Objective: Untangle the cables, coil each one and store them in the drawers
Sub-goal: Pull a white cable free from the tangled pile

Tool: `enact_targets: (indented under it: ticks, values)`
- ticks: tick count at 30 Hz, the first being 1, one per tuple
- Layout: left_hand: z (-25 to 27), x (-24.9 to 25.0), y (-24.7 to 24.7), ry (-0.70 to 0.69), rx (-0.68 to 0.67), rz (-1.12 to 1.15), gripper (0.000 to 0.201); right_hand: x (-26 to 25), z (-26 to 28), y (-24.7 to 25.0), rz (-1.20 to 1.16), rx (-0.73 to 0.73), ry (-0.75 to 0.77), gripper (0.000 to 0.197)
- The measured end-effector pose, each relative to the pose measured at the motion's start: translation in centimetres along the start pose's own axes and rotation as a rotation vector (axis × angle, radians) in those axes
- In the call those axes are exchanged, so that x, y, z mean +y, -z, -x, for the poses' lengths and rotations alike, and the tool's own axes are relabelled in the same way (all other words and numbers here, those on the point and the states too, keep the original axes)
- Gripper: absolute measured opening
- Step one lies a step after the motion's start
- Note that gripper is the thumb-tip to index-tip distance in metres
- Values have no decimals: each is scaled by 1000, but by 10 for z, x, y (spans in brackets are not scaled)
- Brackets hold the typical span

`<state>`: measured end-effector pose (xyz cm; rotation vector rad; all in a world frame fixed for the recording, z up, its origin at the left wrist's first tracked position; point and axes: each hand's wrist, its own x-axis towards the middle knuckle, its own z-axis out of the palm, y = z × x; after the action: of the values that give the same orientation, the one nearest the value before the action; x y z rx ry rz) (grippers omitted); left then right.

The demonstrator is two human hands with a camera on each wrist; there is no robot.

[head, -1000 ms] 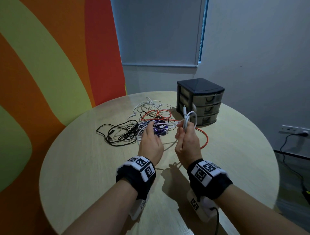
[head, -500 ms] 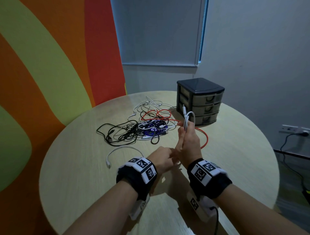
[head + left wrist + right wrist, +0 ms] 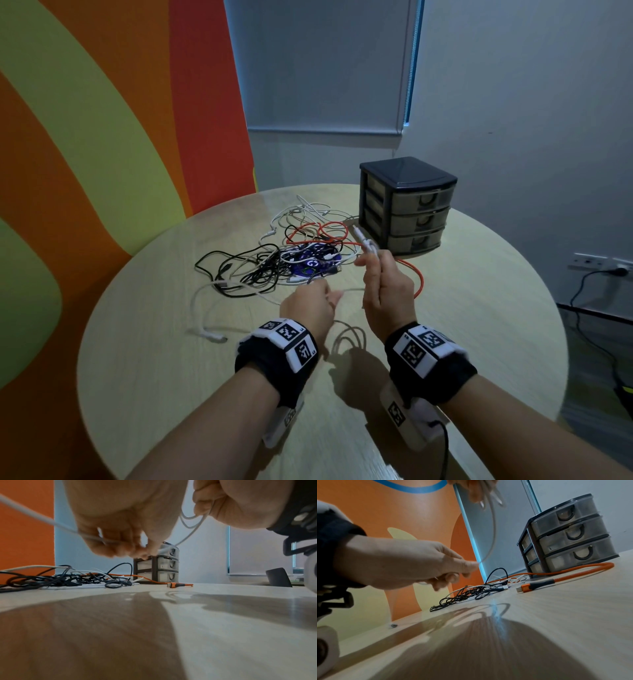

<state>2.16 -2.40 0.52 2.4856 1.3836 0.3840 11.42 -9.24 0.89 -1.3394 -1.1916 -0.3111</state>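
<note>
White cable (image 3: 368, 247) is being gathered into loops in the right hand (image 3: 387, 291), whose fingers are curling round it above the counter (image 3: 479, 308), with one plug end sticking up past the fingertips toward the drawers (image 3: 407, 205). From that hand a stretch of the same cable is running across to the left hand (image 3: 308, 303), which is pinching it between thumb and fingers; the left wrist view is showing the cable passing through those curled fingers (image 3: 120, 545) and out to the left. Beyond that hand the rest of it is trailing over the counter, ending in a plug near the left edge. Behind both hands the tangle (image 3: 274, 260) of black, white and orange cables is lying on the counter, just left of the drawers. An orange cable (image 3: 556, 573) is curving out of the tangle past the foot of the drawers, its plug resting on the counter. All three drawers are sitting closed in their dark frame.
</note>
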Motion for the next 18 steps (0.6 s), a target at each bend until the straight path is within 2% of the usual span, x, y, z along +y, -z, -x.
enact_targets:
  ticks: [4, 7, 9, 12, 15, 18]
  values:
    - [-4, -4, 2, 140, 156, -44, 54, 1, 3, -5, 31, -49, 10, 46]
    - [-4, -2, 2, 138, 234, -5, 50, 0, 5, -8, 75, -117, 19, 45]
    - [-4, -2, 2, 66, 313, 99, 39, 1, 7, -9, 129, -188, 12, 46]
    - [-2, -3, -1, -114, 444, 355, 24, 1, 10, -11, 164, -292, -37, 48]
    - [-1, -3, -3, -305, 496, 511, 26, -1, 10, -13, 160, -377, -92, 39]
    - [2, -3, -5, -408, 477, 564, 29, -3, 8, -13, 138, -398, -140, 29]
